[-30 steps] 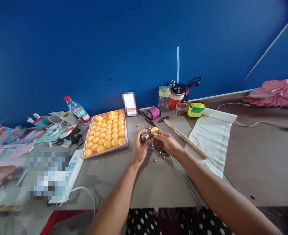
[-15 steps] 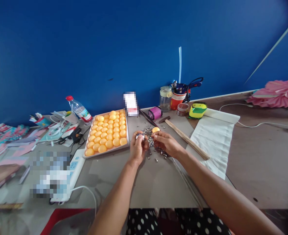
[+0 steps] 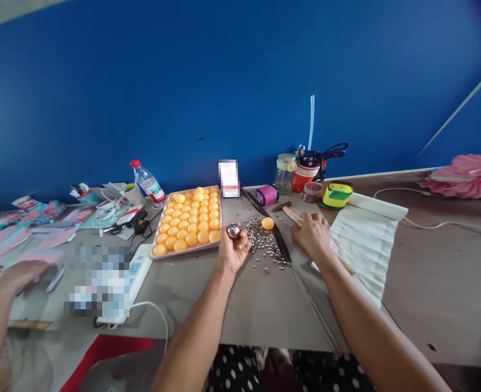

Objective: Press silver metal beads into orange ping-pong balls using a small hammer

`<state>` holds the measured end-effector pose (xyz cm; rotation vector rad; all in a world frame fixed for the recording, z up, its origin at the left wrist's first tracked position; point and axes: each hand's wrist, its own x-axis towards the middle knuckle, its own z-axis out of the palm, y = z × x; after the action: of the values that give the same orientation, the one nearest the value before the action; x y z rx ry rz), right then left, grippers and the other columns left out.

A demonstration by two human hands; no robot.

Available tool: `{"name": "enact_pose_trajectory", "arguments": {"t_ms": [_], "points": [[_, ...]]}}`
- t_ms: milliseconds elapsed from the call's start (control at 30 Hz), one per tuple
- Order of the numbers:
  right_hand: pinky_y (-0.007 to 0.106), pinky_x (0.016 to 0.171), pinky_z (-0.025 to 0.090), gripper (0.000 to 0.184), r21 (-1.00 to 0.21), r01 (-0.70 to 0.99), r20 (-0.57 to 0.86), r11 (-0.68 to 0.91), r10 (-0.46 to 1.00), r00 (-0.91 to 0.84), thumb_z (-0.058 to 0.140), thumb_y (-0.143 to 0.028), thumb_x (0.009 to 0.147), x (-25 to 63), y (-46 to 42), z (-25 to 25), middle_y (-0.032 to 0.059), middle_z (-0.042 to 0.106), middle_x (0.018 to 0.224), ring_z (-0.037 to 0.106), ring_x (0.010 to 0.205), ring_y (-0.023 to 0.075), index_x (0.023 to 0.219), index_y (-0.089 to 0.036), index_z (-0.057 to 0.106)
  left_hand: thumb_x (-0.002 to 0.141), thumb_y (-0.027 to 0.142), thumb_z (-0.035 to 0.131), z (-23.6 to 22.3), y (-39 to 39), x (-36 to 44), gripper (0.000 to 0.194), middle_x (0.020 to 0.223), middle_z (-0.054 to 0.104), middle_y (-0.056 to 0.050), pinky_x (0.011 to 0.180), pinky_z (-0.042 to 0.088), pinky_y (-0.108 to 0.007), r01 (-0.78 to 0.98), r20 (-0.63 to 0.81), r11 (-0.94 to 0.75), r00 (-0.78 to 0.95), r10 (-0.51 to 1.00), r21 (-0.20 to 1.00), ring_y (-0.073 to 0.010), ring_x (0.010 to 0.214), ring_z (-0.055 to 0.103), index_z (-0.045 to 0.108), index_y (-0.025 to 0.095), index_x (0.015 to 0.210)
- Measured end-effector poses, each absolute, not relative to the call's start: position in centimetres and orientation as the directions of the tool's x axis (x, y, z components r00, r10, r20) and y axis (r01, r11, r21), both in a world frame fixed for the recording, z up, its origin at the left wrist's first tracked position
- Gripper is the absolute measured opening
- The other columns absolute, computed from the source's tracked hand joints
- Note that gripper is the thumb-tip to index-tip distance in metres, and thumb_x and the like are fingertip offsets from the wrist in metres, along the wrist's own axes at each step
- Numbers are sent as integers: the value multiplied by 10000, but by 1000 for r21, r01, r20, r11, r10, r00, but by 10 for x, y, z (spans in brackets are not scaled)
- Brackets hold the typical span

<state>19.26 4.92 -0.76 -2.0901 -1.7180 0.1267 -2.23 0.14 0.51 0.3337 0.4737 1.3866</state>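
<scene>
My left hand (image 3: 232,249) is raised palm up and pinches a shiny silver-studded ball (image 3: 234,231) at its fingertips. Right of it a heap of small silver studs (image 3: 265,245) lies on the grey table (image 3: 240,305), with one loose orange ball (image 3: 267,223) at the heap's far edge. My right hand (image 3: 311,234) has reached past the heap and rests, fingers curled, on a bundle of thin wooden sticks (image 3: 295,216) beside a hammer (image 3: 281,206). Whether it grips the sticks is hidden. A white tray (image 3: 158,253) full of orange balls sits left of my left hand.
Along the blue wall stand a water bottle (image 3: 148,183), a purple roll (image 3: 267,194), a glass jar (image 3: 284,172), a red cup of tools (image 3: 304,173) and a yellow-green box (image 3: 337,194). White cloth (image 3: 366,239) lies right. Another person's hand (image 3: 22,271) rests at far left beside a power strip (image 3: 136,267).
My right hand left the silver ball and moved right and away onto the sticks. My left hand turned palm up, keeping the ball. The view shifted slightly.
</scene>
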Motion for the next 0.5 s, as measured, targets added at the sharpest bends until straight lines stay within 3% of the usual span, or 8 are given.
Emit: {"name": "enact_pose_trajectory", "arguments": {"t_ms": [133, 267, 500], "points": [[431, 855, 381, 405, -269, 947, 61, -173, 979, 196, 502, -357, 797, 199, 49, -9, 208, 556, 1104, 495, 1075, 345, 1105, -114, 604, 920, 458, 330, 3, 3, -24, 443, 660, 540, -43, 454, 322, -181, -890, -137, 162, 113, 984, 427, -46, 440, 345, 607, 130, 810], [381, 803, 416, 326, -229, 959, 1, -166, 985, 171, 436, -270, 829, 203, 52, -10, 184, 597, 1034, 571, 986, 301, 1036, -113, 633, 921, 384, 363, 2, 4, -24, 403, 723, 571, -93, 490, 384, -189, -915, -156, 173, 124, 980, 364, -66, 513, 438, 624, 99, 807], [309, 715, 427, 330, -253, 961, 46, -112, 991, 128, 384, -246, 839, 207, 53, -9, 186, 612, 970, 617, 866, 244, 976, -92, 642, 899, 246, 430, 8, 5, -23, 255, 781, 585, -106, 664, 517, -289, -955, -265, 136, 64, 962, 264, -163, 760, 599, 619, 115, 790]]}}
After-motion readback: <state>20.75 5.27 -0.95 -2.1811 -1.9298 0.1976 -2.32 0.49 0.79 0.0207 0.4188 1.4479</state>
